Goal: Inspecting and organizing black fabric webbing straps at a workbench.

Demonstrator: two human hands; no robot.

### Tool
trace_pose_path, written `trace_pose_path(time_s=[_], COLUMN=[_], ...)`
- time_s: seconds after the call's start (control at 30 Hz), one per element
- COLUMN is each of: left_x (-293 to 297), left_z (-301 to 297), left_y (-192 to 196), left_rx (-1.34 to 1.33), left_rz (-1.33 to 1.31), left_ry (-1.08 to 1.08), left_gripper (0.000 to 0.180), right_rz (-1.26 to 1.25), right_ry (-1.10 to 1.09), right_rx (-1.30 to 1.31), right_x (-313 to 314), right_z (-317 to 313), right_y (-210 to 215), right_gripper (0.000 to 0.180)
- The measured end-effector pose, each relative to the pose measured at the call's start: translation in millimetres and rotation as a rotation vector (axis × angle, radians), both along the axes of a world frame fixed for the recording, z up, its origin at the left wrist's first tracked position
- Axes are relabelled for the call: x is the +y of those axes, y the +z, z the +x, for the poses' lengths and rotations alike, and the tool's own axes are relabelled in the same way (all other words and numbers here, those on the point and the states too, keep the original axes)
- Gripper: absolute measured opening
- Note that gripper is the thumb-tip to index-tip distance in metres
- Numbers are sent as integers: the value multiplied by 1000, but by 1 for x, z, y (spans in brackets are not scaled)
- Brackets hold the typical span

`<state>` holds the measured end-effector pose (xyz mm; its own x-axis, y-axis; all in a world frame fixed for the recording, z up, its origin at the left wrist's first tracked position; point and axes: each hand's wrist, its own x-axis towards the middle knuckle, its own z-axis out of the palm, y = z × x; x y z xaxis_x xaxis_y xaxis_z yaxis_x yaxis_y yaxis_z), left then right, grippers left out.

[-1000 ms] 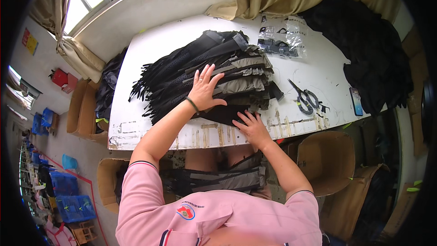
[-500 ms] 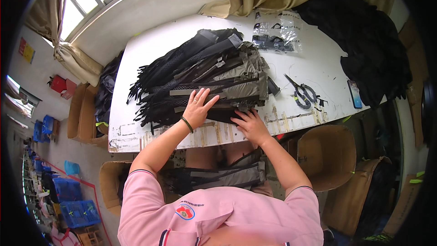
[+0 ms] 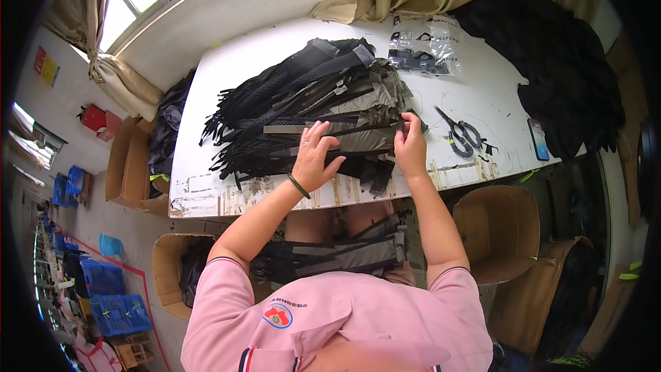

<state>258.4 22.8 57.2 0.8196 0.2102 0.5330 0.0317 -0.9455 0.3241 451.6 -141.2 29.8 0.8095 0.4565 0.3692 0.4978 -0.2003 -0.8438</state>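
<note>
Olive strap piece [image 3: 358, 139] lies under flat left hand [image 3: 313, 158], right hand [image 3: 411, 145] pinching its end.

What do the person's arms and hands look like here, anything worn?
Both forearms are bare. Short pink sleeves end above the elbows, edged with a thin dark trim. The left hand has a dark thin band at the wrist and a ring on one finger. The right hand shows no gloves or jewellery.

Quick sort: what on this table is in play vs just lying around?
In play:
- left hand, flat on the top grey strap piece
- right hand, pinching that piece's end
- pile of black and grey strap pieces

Lying about:
- scissors
- clear bags of small parts
- phone
- black fabric heap
</note>
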Motion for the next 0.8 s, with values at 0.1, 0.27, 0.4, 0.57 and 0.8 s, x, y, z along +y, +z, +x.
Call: trace_pose_path(time_s=[0.1, 0.27, 0.4, 0.57, 0.8], left_x=[-33, -59, -79, -96, -122], left_z=[14, 24, 13, -5, -32], left_y=[28, 12, 12, 8, -3], left_rx=[-37, 188, 281, 206, 121], left_rz=[-88, -527, -656, -598, -440], left_ry=[-113, -157, -60, -85, -231], left_gripper=[38, 22, 21, 23, 21], right_rz=[49, -22, -143, -181, 186], right_ry=[100, 71, 36, 121, 305], right_rx=[-131, -355, -580, -695, 790], right_x=[-20, -44, -56, -60, -67], right_z=[-46, -86, -86, -81, -79], right_y=[20, 18, 25, 34, -19], right_gripper=[34, 33, 29, 15, 17])
